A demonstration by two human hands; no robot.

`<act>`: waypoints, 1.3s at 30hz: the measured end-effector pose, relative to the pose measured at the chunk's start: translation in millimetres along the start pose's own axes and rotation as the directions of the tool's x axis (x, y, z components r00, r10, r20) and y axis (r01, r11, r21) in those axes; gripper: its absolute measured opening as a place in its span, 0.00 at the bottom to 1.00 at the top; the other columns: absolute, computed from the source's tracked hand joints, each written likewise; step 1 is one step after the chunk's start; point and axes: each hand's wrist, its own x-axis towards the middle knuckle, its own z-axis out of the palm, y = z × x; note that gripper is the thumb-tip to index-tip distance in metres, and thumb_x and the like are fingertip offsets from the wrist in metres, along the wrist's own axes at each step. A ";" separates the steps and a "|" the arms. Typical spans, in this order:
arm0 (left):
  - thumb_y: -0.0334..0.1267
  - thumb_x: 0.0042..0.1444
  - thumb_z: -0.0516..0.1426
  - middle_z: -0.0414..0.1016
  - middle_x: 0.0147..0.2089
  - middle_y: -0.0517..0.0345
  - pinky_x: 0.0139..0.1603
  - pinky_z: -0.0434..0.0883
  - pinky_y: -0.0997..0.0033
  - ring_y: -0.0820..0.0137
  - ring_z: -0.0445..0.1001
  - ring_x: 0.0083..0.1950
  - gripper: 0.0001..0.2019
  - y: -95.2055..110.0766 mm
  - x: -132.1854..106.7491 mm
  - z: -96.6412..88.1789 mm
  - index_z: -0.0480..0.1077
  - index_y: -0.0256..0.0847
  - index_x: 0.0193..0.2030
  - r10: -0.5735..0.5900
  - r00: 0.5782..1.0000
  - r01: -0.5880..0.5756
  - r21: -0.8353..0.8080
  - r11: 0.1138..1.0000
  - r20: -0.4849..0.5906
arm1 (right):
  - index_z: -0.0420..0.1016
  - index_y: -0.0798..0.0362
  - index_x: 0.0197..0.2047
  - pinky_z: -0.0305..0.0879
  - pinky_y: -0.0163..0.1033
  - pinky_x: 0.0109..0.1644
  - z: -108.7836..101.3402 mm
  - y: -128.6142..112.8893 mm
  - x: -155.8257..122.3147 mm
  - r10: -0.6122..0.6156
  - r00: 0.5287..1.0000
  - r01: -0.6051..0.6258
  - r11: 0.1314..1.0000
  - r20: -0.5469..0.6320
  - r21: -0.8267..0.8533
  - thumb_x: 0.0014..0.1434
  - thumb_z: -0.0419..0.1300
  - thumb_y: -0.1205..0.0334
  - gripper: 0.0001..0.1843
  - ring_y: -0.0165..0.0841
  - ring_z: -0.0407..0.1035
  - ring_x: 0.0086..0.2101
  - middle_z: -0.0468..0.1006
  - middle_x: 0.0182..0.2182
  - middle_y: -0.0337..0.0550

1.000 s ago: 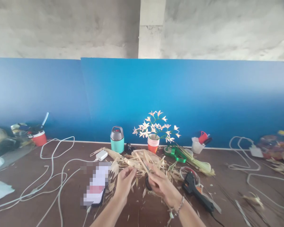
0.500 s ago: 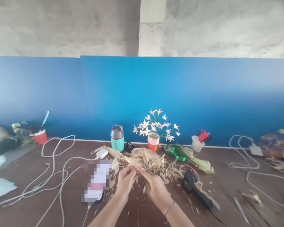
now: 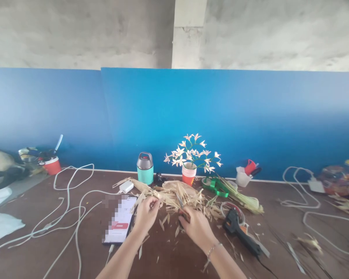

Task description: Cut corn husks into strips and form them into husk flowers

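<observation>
My left hand (image 3: pixel 147 212) is closed in a pinch over the left part of a heap of dry corn husks (image 3: pixel 170 190). What its fingertips hold, if anything, is too small to make out. A pair of scissors (image 3: pixel 179 199) is gripped in my right hand (image 3: pixel 196 224), blades pointing away from me toward the husks. The fingers hide much of its handles. Behind the heap stands a stack of paper cups (image 3: pixel 189 174) with a spray of pale husk flowers (image 3: pixel 189 153) on green stems. Small cut slivers lie between my hands.
A phone (image 3: pixel 120 223) on a cable lies left of my left hand. The black glue gun (image 3: pixel 241 234) is at right, near green ribbon (image 3: pixel 218 187) and a husk bundle (image 3: pixel 247 201). A turquoise flask (image 3: pixel 145 170) stands at the back. White cables (image 3: pixel 75 217) loop across the left.
My hands have moved apart: the left went left and slightly up, the right moved slightly right with the scissors. More loose slivers show on the table between them.
</observation>
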 end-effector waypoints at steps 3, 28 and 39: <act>0.35 0.52 0.53 0.77 0.36 0.53 0.45 0.64 0.60 0.59 0.72 0.44 0.08 -5.4 -1.8 0.2 0.73 0.42 0.27 0.048 0.992 -0.074 0.231 0.970 0.113 | 0.75 0.51 0.32 0.55 0.31 0.30 2.0 -6.8 -2.8 -0.016 0.991 0.016 1.000 0.130 0.007 0.50 0.56 0.69 0.07 0.32 0.70 0.28 0.77 0.25 0.39; 0.27 0.52 0.53 0.73 0.42 0.51 0.49 0.60 0.58 0.60 0.67 0.48 0.11 12.0 -13.7 -2.5 0.72 0.42 0.39 0.339 0.924 -0.380 0.330 0.864 0.178 | 0.77 0.57 0.32 0.38 0.32 0.21 -6.8 -10.0 3.7 0.214 0.922 -0.385 0.425 0.322 0.819 0.43 0.64 0.56 0.15 0.22 0.45 0.17 0.57 0.14 0.28; 0.36 0.57 0.54 0.75 0.36 0.54 0.47 0.61 0.61 0.62 0.69 0.43 0.09 31.3 -20.8 -3.8 0.75 0.46 0.31 0.469 0.879 -0.473 0.036 0.880 0.090 | 0.74 0.56 0.37 0.30 0.31 0.19 -15.5 -14.1 1.2 0.116 0.927 -0.374 0.192 0.358 0.907 0.46 0.66 0.50 0.20 0.20 0.41 0.17 0.60 0.19 0.30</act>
